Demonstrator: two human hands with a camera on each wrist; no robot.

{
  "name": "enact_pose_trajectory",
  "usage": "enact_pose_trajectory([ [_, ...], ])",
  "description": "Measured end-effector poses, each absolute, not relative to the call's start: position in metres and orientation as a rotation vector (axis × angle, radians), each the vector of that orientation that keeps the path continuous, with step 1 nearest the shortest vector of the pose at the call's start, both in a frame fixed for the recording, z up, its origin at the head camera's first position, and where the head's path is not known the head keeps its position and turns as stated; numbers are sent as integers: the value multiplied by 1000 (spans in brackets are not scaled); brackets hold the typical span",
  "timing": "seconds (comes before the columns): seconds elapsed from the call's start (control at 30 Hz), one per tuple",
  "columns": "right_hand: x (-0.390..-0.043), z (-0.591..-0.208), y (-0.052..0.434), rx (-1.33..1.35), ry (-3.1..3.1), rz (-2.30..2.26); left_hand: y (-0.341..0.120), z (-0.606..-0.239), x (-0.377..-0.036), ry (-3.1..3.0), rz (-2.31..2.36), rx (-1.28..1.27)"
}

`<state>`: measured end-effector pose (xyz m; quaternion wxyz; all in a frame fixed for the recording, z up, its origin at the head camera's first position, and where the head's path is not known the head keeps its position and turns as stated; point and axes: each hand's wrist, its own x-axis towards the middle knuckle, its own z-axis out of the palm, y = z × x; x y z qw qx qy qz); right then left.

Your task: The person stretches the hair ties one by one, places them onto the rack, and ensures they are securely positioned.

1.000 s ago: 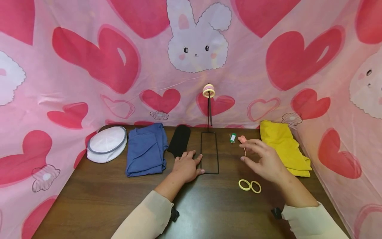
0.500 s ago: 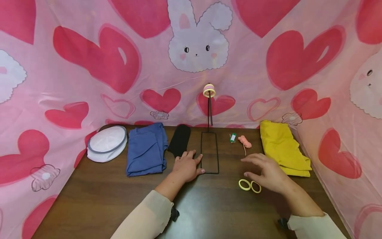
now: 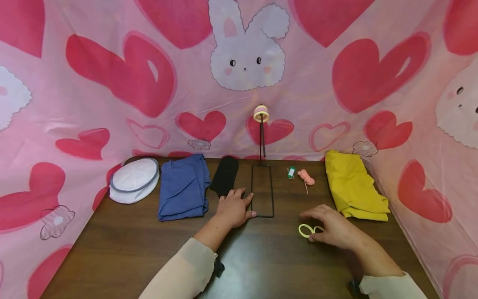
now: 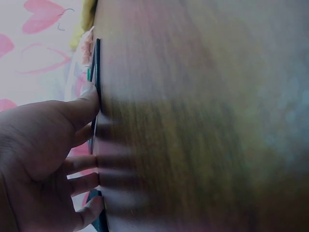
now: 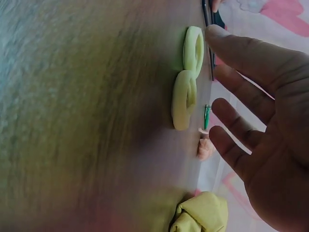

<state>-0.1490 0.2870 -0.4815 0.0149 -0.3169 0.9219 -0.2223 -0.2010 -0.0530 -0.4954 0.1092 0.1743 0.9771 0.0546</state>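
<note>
My left hand (image 3: 233,209) rests on the table with its fingers spread, thumb and forefinger at the base of a black wire stand (image 3: 273,191). Pink and yellow rings (image 3: 261,109) hang at the top of that stand. Over two pale yellow rings (image 5: 179,108), which lie touching each other on the table, my right hand (image 3: 332,227) hovers with fingers extended. Part of the nearer ring is hidden behind the thumb in the head view. In the right wrist view, a gap shows between the fingertips and both rings.
Behind the right hand lie a pink yarn bundle (image 3: 306,177) and a small green-and-white item (image 3: 291,172). A folded yellow cloth (image 3: 352,187) is at right. Leftward are a black flat item (image 3: 225,174), a blue cloth (image 3: 184,187) and a white round mesh item (image 3: 134,176).
My right hand has come back from the pink yarn bundle toward me and lowered over the yellow rings. The left hand has stayed at the stand's base.
</note>
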Motion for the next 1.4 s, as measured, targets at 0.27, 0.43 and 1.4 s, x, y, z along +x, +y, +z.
enact_pose_trajectory([
  [0.27,-149,-484,286,-964,2833,-646,-53,-494,-200,2873,172,517],
  [0.43,-151,-486,282,-942,2819,-615,-53,-494,-200,2872,167,512],
  [1.4,-166,-464,249,-1185,2911,-655,-54,-493,-201,2876,163,522],
])
